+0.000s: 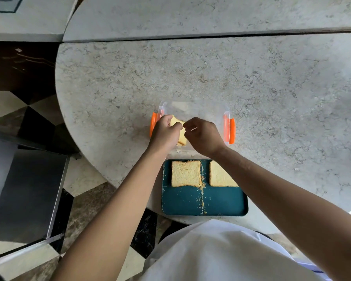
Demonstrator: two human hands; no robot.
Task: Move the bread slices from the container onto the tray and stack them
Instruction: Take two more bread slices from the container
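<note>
Marble counter (211, 74) holds clear container (228, 118) w/ teal tray (190, 201) just beside. Two slices (185, 173) on tray, side by side, unstacked. Left hand (164, 132) pinches bread slice (180, 136) in container; right hand (203, 134) curled beside, grip unclear. Risk: soft slice tears or crumbles under pinch.

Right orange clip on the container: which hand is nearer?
Right. The right hand sits just left of the right orange clip, apart from it. The left hand is farther, at the container's opposite end, on the bread slices.
</note>
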